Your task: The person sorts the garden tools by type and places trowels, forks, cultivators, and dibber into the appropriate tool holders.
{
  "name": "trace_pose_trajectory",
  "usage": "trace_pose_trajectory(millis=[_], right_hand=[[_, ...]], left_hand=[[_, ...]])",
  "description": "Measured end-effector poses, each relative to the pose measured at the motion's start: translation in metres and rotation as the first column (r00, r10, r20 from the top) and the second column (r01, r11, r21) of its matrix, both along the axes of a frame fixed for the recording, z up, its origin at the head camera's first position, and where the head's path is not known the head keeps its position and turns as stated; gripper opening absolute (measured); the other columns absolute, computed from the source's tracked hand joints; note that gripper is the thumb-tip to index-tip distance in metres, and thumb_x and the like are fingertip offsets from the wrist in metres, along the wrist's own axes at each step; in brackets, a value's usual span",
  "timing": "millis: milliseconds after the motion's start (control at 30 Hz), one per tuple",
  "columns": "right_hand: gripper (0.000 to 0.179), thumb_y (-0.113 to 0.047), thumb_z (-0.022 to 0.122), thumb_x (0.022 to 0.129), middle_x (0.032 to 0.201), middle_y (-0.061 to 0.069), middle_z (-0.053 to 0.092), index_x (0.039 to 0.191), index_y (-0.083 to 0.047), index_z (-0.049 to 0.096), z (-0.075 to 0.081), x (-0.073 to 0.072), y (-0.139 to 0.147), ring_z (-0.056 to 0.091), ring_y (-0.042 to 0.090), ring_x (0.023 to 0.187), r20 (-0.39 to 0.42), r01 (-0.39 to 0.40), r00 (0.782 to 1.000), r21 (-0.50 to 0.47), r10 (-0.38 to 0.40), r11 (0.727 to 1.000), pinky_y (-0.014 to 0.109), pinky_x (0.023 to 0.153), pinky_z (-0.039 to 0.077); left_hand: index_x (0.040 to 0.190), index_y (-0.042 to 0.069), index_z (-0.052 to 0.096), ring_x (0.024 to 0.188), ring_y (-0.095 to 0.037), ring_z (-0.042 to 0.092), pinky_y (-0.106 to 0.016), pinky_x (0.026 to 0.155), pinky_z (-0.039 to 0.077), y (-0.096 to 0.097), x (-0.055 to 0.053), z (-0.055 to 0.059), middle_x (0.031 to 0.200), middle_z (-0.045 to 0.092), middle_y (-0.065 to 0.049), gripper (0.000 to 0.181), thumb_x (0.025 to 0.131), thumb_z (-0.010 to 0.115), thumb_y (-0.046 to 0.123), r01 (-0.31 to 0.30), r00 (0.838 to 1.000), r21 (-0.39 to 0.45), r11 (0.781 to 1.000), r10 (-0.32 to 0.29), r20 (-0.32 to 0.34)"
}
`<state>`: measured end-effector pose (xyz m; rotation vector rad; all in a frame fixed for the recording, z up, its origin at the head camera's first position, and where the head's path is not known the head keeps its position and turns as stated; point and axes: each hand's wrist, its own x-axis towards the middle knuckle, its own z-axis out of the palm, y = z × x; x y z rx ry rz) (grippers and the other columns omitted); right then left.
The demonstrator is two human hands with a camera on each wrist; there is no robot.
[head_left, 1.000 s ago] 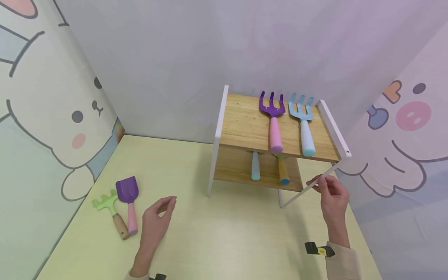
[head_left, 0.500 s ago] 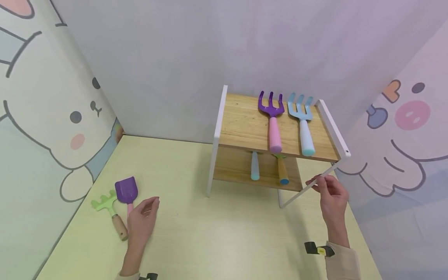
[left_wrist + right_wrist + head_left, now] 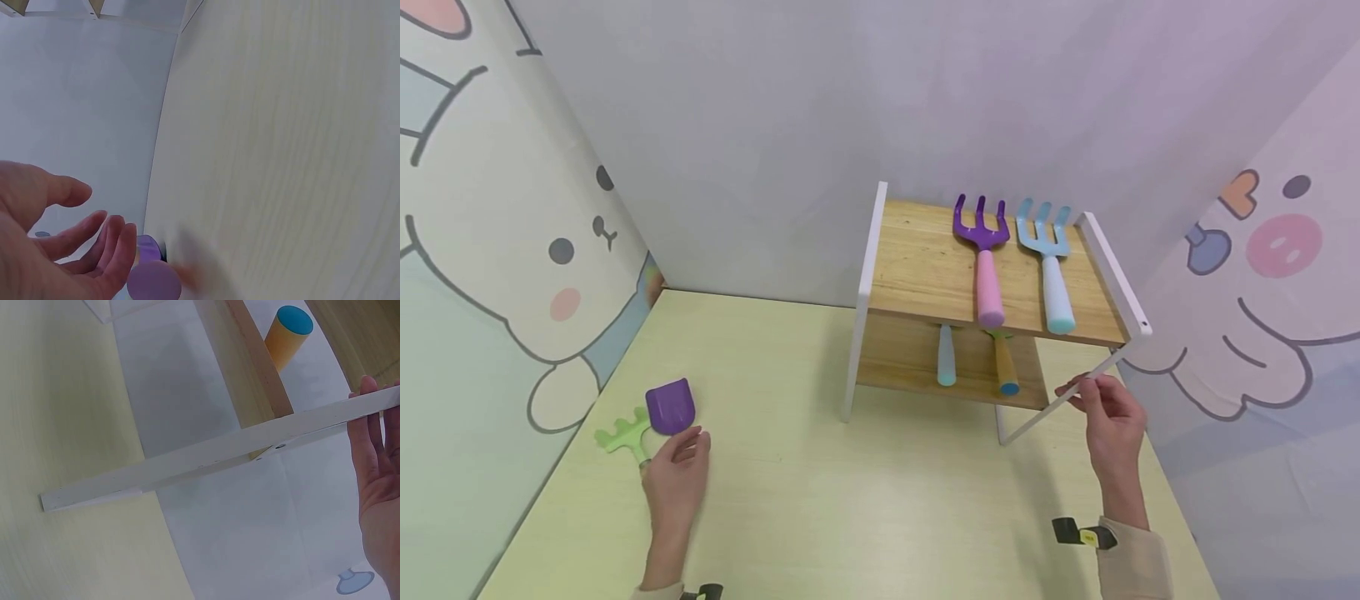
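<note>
My left hand [image 3: 676, 482] is over the handles of a purple toy shovel [image 3: 672, 407] and a green toy rake [image 3: 625, 433], hiding most of both. In the left wrist view its thumb and loosely bent fingers are apart, with the round end of the shovel's handle [image 3: 154, 282] beside the fingers and nothing held. My right hand [image 3: 1112, 421] holds the slanted white leg [image 3: 200, 461] of a two-tier wooden shelf [image 3: 917, 262]; the right wrist view shows fingers behind that leg. On the top tier lie a purple fork with a pink handle [image 3: 989, 287] and a light blue fork [image 3: 1055, 283].
Two more tools lie on the lower tier: one with a pale blue handle [image 3: 947, 357], another with an orange handle [image 3: 1006, 365]. The shelf stands on a pale wooden table [image 3: 790, 517]. A grey curtain [image 3: 737, 150] hangs behind, with cartoon-printed panels at both sides.
My left hand has moved left, from beside the shovel to above the shovel and rake handles. My right hand has stayed at the shelf leg, and the shelf has not moved.
</note>
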<state>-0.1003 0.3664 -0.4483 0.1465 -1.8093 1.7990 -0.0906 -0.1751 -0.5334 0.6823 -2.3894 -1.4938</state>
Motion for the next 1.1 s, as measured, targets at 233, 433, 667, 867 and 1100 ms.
trace_pose_trajectory(millis=[233, 433, 667, 867, 1100], right_hand=[[0.015, 0.01, 0.054, 0.102, 0.093, 0.005, 0.075, 0.107, 0.022, 0.059, 0.0, 0.001, 0.0, 0.075, 0.013, 0.083, 0.006, 0.01, 1.0, 0.001, -0.011, 1.0, 0.023, 0.079, 0.06], [0.014, 0.01, 0.054, 0.101, 0.093, 0.006, 0.074, 0.106, 0.022, 0.06, 0.002, 0.0, -0.001, 0.075, 0.014, 0.082, 0.0, 0.01, 1.0, -0.005, -0.01, 1.0, 0.024, 0.079, 0.06], [0.014, 0.014, 0.052, 0.101, 0.094, 0.008, 0.074, 0.107, 0.023, 0.059, 0.0, -0.002, 0.0, 0.076, 0.015, 0.083, -0.049, -0.031, 0.998, -0.008, 0.031, 0.999, 0.024, 0.08, 0.06], [0.013, 0.014, 0.051, 0.1, 0.094, 0.009, 0.074, 0.107, 0.022, 0.06, 0.0, -0.002, 0.001, 0.076, 0.015, 0.082, -0.056, -0.035, 0.998, -0.008, 0.035, 0.999, 0.024, 0.08, 0.06], [0.014, 0.012, 0.052, 0.101, 0.093, 0.007, 0.074, 0.106, 0.023, 0.059, 0.0, -0.001, 0.001, 0.076, 0.014, 0.082, -0.032, -0.014, 0.999, 0.002, 0.014, 1.0, 0.024, 0.079, 0.06]], left_hand=[[0.124, -0.002, 0.07, 0.07, 0.024, 0.047, -0.001, 0.067, 0.04, -0.01, 0.005, -0.004, 0.115, 0.072, -0.024, 0.033, 0.101, 0.065, 0.022, -0.053, 0.998, -0.062, 0.997, 0.054, 0.022], [0.13, -0.002, 0.066, 0.083, 0.004, 0.061, -0.006, 0.07, 0.04, -0.017, 0.007, -0.001, 0.121, 0.07, -0.024, 0.038, 0.101, 0.063, 0.023, -0.037, 0.995, -0.075, 0.996, 0.044, 0.086], [0.141, -0.008, 0.051, 0.119, -0.046, 0.059, -0.053, 0.096, 0.05, -0.025, 0.009, 0.001, 0.132, 0.059, -0.032, 0.048, 0.102, 0.059, 0.018, 0.064, 0.974, -0.052, 0.997, -0.051, 0.219], [0.143, -0.013, 0.046, 0.117, -0.05, 0.059, -0.06, 0.095, 0.049, -0.029, 0.008, -0.001, 0.132, 0.057, -0.036, 0.056, 0.097, 0.064, 0.012, 0.153, 0.957, -0.091, 0.984, -0.125, 0.261], [0.14, -0.018, 0.045, 0.111, -0.053, 0.061, -0.061, 0.089, 0.05, -0.031, 0.005, 0.001, 0.125, 0.061, -0.037, 0.057, 0.096, 0.063, 0.015, 0.255, 0.924, -0.128, 0.958, -0.202, 0.325]])
